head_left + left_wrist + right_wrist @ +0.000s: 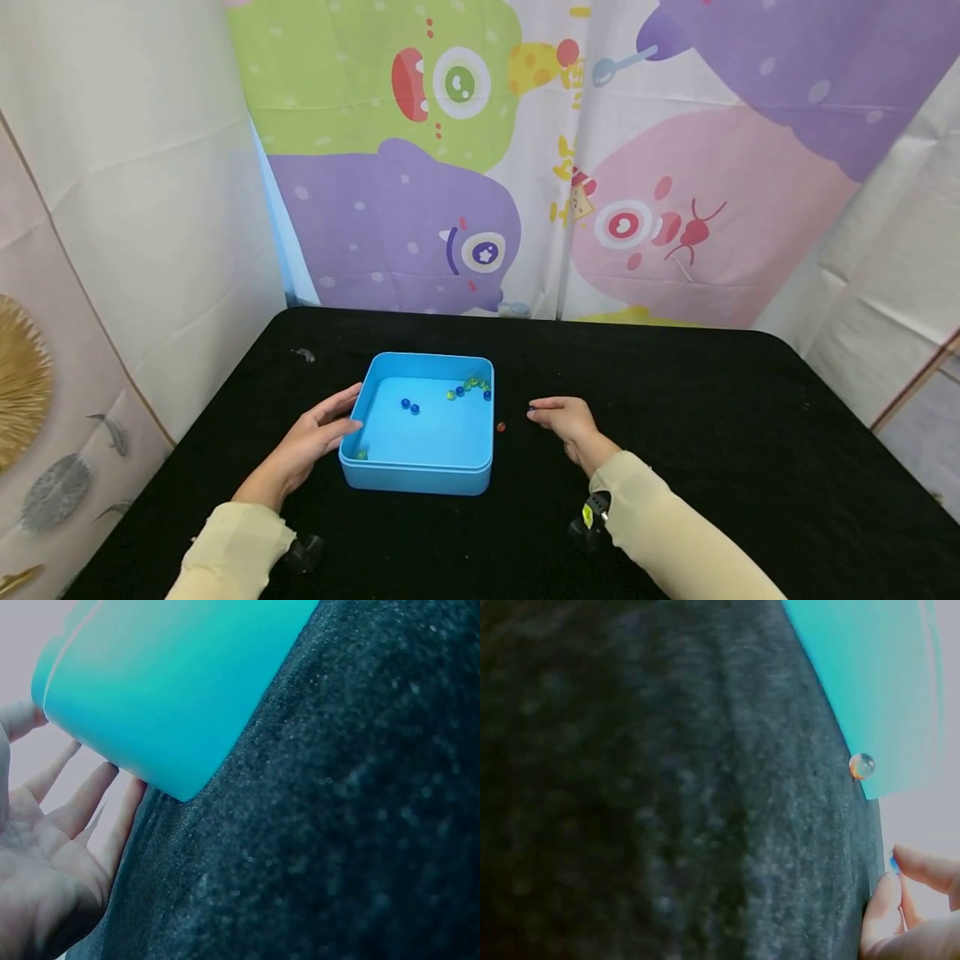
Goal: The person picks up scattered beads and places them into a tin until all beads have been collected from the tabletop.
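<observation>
A square light-blue plastic box stands on the black table, with blue and yellow-green marbles inside. My left hand rests against its left side, fingers fairly straight along the outer wall and thumb at the rim. In the left wrist view the fingertips touch the blue wall. Right of the box, my right hand pinches a blue marble between thumb and fingertips, just over the cloth. Between that hand and the box, a reddish-orange marble lies on the table.
Two blue marbles lie mid-box, a cluster of yellow-green and blue marbles in its far right corner, and one greenish marble at the near left. A cartoon curtain hangs behind the black tabletop.
</observation>
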Tool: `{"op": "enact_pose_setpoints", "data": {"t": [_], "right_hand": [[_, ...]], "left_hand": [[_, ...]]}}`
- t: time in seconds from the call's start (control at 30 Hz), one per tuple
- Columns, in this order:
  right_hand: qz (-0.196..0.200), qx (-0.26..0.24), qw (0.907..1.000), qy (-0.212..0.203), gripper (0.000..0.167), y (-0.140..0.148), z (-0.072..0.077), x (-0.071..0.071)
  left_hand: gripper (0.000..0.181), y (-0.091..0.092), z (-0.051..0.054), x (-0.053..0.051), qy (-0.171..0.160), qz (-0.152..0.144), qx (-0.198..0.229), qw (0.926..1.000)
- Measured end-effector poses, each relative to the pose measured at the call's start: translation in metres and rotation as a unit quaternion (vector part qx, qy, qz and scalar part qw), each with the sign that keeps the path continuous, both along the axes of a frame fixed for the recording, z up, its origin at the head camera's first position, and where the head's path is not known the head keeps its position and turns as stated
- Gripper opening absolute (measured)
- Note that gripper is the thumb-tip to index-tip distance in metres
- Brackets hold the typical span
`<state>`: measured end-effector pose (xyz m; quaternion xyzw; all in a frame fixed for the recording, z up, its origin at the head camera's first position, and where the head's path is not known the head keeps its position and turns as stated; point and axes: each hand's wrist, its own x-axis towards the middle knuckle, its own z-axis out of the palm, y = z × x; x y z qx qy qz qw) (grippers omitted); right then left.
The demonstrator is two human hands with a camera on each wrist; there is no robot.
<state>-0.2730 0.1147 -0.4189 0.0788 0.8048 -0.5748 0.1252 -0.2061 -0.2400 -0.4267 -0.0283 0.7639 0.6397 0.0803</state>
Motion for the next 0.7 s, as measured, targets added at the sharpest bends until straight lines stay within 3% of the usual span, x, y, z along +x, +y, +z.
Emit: {"op": "enact_pose_setpoints", "data": {"t": [0.5, 0.7], "right_hand": [[-0.025, -0.035, 0.9990, -0.012, 0.028, -0.007, 0.000, -0.001], [-0.028, -0.041, 0.9988, 0.002, 0.029, -0.015, 0.006, -0.003]], "left_hand": [[0.066, 0.001, 0.000, 0.001, 0.000, 0.001, -0.006, 1.0000], [0.066, 0.001, 0.000, 0.002, 0.000, 0.000, -0.005, 1.0000]]}}
